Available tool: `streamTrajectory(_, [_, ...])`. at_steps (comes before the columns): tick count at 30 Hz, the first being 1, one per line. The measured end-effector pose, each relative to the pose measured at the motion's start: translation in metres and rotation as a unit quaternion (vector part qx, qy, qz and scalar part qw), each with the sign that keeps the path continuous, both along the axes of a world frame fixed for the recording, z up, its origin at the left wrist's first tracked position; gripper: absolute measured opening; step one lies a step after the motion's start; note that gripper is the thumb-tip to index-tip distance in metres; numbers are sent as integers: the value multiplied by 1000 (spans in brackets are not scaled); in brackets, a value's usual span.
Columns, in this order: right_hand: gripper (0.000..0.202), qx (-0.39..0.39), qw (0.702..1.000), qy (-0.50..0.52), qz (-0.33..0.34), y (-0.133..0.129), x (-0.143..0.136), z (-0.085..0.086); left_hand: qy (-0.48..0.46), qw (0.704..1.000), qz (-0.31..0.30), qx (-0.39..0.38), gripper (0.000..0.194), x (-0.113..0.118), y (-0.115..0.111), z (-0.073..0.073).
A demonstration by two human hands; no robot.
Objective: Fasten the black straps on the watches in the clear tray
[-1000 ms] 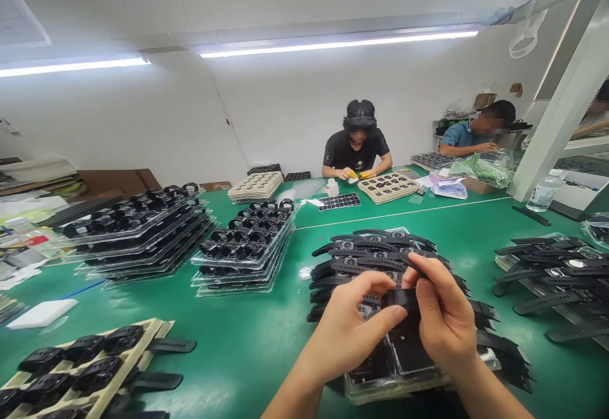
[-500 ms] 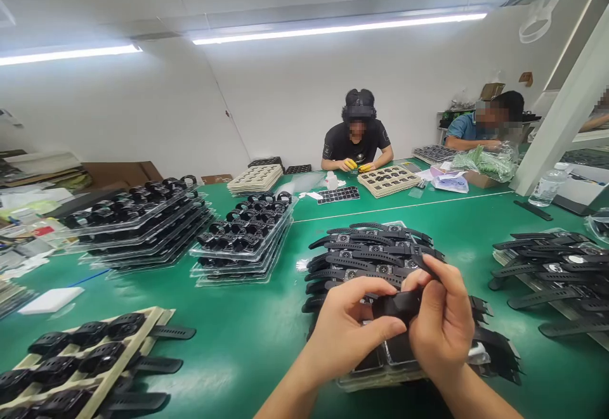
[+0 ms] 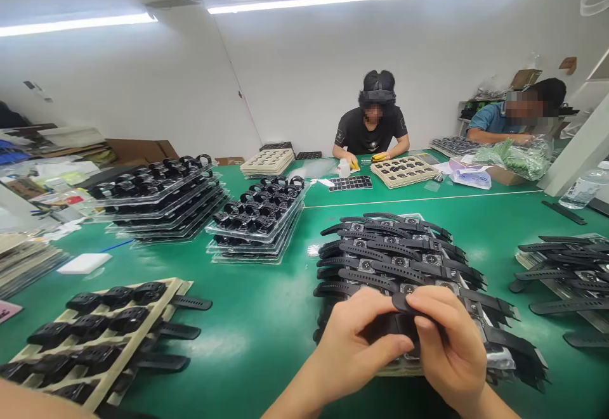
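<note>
A black smartwatch (image 3: 387, 328) with a dark strap is held up in front of me between both hands. My left hand (image 3: 349, 336) grips its left side, thumb below and fingers on top. My right hand (image 3: 450, 336) pinches the strap at the right, fingers curled; part of the watch is hidden behind the fingers. Just beyond and beneath my hands lies a stacked tray of smartwatches (image 3: 399, 260), backs up, straps spread to both sides. At the lower left a beige tray (image 3: 157, 308) holds rows of black watches with closed straps.
Clear plastic trays of watches stand in two stacks, one farther left (image 3: 162, 206) and one nearer the middle (image 3: 259, 235). More strapped watches (image 3: 571, 279) lie at the right. Across the green table (image 3: 266, 324), a person in yellow gloves (image 3: 372, 130) works by a beige tray (image 3: 404, 172).
My view has shifted, so the table contents appear farther right and higher. My right fingers have come down over the strap, which stood up before. Both hands keep hold of the watch.
</note>
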State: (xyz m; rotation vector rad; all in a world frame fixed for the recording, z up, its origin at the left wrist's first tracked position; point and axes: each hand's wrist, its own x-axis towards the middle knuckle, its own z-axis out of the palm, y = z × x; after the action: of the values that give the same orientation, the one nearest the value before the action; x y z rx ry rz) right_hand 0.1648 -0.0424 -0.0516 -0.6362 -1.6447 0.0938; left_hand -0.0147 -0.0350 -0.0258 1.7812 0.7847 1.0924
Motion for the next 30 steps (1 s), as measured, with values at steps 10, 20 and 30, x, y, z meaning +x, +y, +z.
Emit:
streamTrajectory(10, [27, -17, 992, 103, -64, 0, 3, -12, -32, 998, 5, -52, 35, 7, -3, -7])
streamTrajectory(20, [18, -61, 997, -1, 57, -3, 11, 0, -115, 993, 28, 0, 33, 2, 3, -9])
streamTrajectory(30, [19, -87, 992, -42, 78, 0, 11, 5, -91, 993, 71, 0, 36, 0, 2, -8])
